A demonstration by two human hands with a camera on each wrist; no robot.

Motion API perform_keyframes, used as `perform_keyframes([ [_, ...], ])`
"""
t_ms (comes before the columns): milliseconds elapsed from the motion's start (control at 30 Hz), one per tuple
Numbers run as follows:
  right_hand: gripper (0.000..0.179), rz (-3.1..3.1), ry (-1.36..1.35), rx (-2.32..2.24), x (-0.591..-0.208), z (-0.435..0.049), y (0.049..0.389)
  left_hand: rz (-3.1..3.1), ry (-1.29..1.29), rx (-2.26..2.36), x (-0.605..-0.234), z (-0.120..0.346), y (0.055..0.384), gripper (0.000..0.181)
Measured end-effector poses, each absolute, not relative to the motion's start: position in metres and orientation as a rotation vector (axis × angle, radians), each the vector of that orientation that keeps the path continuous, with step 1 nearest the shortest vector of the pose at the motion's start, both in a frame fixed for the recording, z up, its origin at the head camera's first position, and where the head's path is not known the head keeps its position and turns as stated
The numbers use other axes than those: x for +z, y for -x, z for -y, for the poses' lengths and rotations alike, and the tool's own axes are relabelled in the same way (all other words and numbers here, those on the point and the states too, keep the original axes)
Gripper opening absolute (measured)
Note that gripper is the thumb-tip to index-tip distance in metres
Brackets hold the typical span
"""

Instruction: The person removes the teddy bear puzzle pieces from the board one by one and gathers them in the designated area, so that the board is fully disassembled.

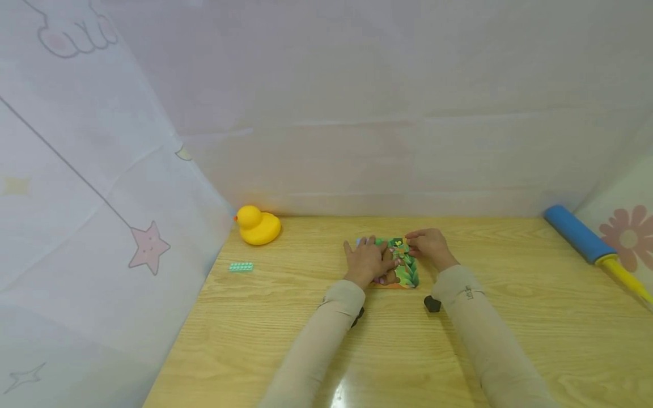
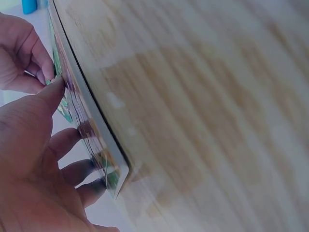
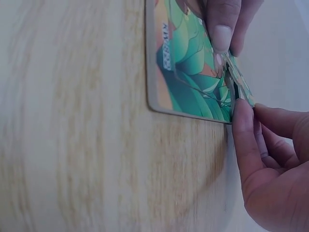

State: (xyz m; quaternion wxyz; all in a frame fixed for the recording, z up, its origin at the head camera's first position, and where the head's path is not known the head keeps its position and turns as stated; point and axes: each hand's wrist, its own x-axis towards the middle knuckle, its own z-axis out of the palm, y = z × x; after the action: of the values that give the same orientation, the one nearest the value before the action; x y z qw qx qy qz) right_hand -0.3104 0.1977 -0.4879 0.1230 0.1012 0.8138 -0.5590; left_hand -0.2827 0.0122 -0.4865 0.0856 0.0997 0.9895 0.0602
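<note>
A flat jigsaw puzzle (image 1: pixel 410 276) with a green leafy picture lies on the wooden table, its seams showing in the left wrist view. My left hand (image 1: pixel 367 263) rests on it with spread fingers, their tips pressing the surface. At the puzzle's far right corner, my right hand (image 1: pixel 430 247) pinches a puzzle piece (image 3: pixel 242 86) between thumb and fingers. That piece stands tilted, its edge raised above the board in the right wrist view. The left fingertips touch the board right beside it. Part of the picture is hidden under my left hand.
A yellow rubber duck (image 1: pixel 259 226) sits at the back left, with a small mint-green studded strip (image 1: pixel 241 267) in front of it. At the far right lies a blue and yellow pump-like tube (image 1: pixel 581 233). Printed cloth walls (image 1: pixel 357 164) border the table (image 1: pixel 285 317).
</note>
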Motion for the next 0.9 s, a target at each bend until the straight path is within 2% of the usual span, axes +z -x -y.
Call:
perform_keyframes([
  [400, 0.046, -2.084, -0.314, -1.909, -0.492, -0.218, 0.312, -2.958, -0.326, 0.140, -0.489, -0.011, 0.284, 0.073],
  [900, 0.055, -1.817, -0.371, -2.128, -0.489, -0.268, 0.309, -2.989, -0.405, 0.127, -0.490, -0.010, 0.284, 0.071],
])
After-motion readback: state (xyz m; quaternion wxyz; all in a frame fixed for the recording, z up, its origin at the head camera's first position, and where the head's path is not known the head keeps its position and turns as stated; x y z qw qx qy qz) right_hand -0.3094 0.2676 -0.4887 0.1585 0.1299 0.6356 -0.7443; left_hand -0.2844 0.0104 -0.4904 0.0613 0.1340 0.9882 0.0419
